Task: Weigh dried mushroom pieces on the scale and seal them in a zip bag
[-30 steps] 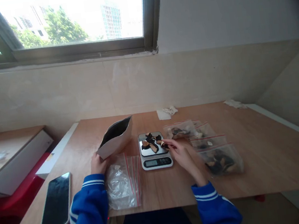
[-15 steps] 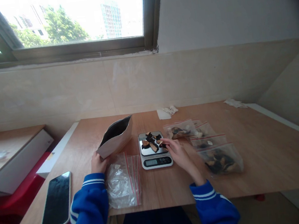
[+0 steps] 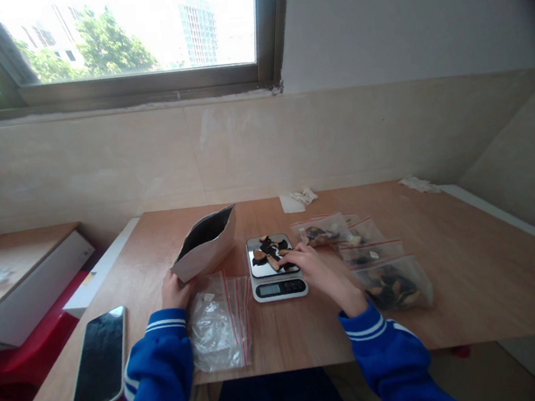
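Observation:
A small digital scale stands mid-table with several dark and tan dried pieces on its steel pan. My right hand reaches over the pan's right side, fingers pinched among the pieces. My left hand grips the lower end of an open grey paper pouch lying tilted to the left of the scale. A stack of empty clear zip bags with red seal lines lies in front, between my arms.
Several filled zip bags of dried pieces lie right of the scale. A phone sits on the table's left front corner with a cable. Crumpled white paper lies near the wall. A lower wooden bench stands left.
My right hand has slid left and further onto the scale pan. My left hand and the pouch have stayed put.

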The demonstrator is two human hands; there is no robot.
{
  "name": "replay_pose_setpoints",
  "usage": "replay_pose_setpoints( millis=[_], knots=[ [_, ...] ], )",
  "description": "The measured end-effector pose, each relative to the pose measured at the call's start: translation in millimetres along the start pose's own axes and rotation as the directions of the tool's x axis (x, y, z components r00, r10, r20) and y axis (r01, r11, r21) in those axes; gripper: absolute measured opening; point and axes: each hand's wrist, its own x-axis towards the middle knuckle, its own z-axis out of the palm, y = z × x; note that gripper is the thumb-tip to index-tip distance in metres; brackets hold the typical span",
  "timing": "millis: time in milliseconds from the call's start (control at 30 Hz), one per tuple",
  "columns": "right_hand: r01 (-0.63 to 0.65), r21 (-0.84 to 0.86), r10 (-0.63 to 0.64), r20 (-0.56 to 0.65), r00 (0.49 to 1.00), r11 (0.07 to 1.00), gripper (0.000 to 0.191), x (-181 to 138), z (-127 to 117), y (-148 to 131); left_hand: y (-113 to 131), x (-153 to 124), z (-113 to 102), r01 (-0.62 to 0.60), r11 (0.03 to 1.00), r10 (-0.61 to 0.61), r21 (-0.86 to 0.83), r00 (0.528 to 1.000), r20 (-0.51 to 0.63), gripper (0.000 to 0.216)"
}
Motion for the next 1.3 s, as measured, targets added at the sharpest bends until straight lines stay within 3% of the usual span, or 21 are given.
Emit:
replay_pose_setpoints(
  millis=[733,1067,1300],
  knots=[
    [0.060,-0.105,-0.050,0.090,0.995,0.993,0.052,4,-13,1,-3,1,0,0.012,1.000,-0.012,-0.008,1.000,-0.005,0.037],
    [0.073,-0.011,-0.073,0.038,0.997,0.997,0.041,2,-10,1,0,1,-1,0.008,1.000,-0.008,-0.019,1.000,-0.009,0.038],
    [0.068,0.084,-0.069,0.012,0.998,0.994,0.047,1,-17,-6,0,1,-1,-0.007,0.999,0.006,-0.040,1.000,-0.012,0.043]
  ],
)
